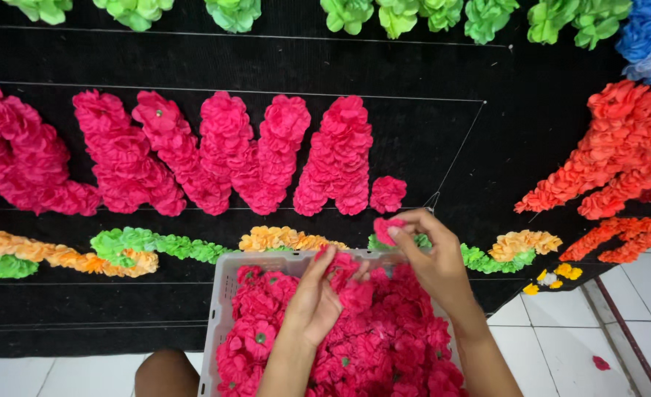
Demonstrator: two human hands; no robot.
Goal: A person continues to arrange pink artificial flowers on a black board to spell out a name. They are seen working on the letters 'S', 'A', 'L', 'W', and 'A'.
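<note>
Dozens of pink crepe-paper flowers (369, 345) fill a pale perforated plastic crate (223, 294) nearest the person; the left hand (318, 298) digs among them, fingers closed on blooms, while the right hand (432, 257) pinches one pink paper flower (386, 229) above the crate's far rim, before the black felt board (428, 132) bearing pink flower letters (215, 151)

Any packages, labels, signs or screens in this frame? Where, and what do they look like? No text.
Sign: black board on the floor, big pink paper-flower letter shapes across its middle, green, orange and blue flower trim around.
Container: pale grey plastic crate at bottom centre, full of pink paper flowers.
No labels or screens visible.
</note>
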